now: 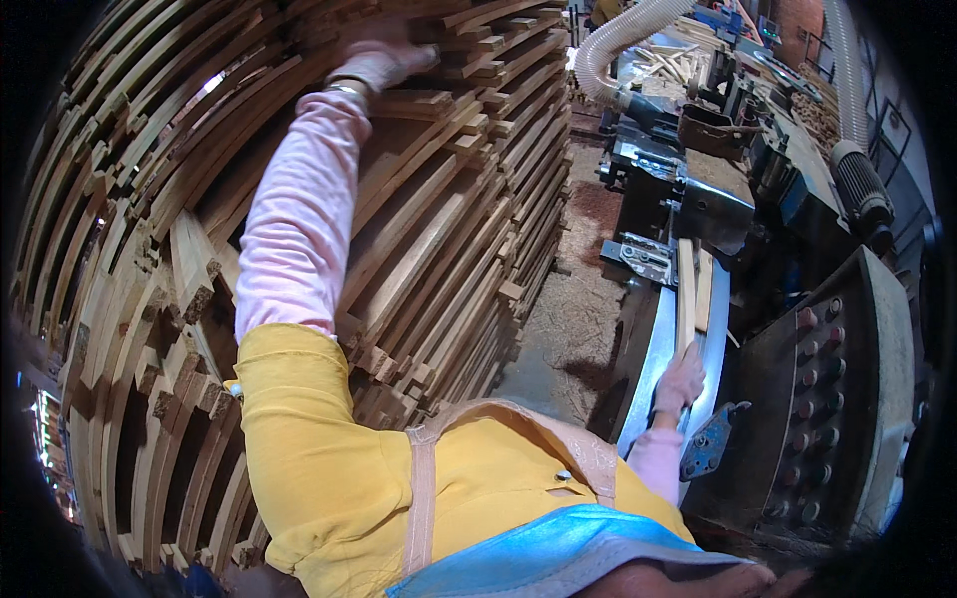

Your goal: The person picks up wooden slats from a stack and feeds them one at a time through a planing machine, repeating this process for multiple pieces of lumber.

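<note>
My left hand [384,62] reaches up to the tall stack of wooden slats [399,239] on the left. Motion smears its fingers, and I cannot make out whether a slat is in them. Low on the right, my right hand [680,379] is closed on the near end of a wooden strip [686,294]. That strip lies lengthwise on the shiny metal bed [648,384] of a woodworking machine [703,214], its far end pointing into the machine. Beside it on the bed lies a second wooden strip [704,289].
A control panel [822,399] with rows of round buttons stands at the right. A ribbed hose [603,60] drops to the machine, with a motor [862,189] farther right. Sawdust covers the floor [573,319] between stack and machine. Loose wood pieces [678,65] lie beyond.
</note>
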`<state>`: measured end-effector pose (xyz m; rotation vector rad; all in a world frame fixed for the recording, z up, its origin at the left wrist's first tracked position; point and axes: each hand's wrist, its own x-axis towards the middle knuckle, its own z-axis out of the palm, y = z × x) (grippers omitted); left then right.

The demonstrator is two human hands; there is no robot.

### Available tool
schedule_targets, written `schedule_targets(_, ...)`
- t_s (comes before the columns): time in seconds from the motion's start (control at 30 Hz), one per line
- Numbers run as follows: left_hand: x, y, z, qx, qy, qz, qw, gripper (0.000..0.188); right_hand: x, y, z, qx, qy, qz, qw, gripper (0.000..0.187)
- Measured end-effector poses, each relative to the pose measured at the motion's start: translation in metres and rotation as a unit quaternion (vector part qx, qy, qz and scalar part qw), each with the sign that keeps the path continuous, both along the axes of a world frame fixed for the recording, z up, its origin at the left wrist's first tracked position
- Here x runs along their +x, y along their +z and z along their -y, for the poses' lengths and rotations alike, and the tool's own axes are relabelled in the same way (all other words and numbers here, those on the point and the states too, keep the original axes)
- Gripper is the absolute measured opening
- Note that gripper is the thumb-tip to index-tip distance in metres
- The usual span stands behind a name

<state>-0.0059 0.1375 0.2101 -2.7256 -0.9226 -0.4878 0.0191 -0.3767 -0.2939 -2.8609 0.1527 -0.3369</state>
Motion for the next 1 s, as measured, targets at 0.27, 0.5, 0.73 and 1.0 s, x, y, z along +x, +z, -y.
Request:
schedule_targets(0.27, -0.028, -0.003, -0.136, 0.202, -0.052, 0.018, 0.978, 0.058, -0.151, 0.008, 0.027, 0.026, -0.075, -0.004, 0.997, 0.031)
schedule_targets(0.5, -0.11, -0.015, -0.312, 0.301, 0.167, -0.028, 0.939, 0.049, -0.02, -0.008, 0.026, -0.042, -0.004, 0.12, 0.992, 0.024)
schedule_targets(0.73, -0.136, -0.03, -0.235, 0.341, 0.008, 0.021, 0.94, 0.044, 0.158, -0.013, -0.01, -0.061, 0.014, 0.083, 0.995, 0.02)
schedule_targets(1.0, -0.08, -0.019, -0.085, 0.078, -0.177, 0.076, 0.978, 0.021, 0.191, 0.021, -0.051, 0.305, 0.191, 0.025, 0.933, 0.065)
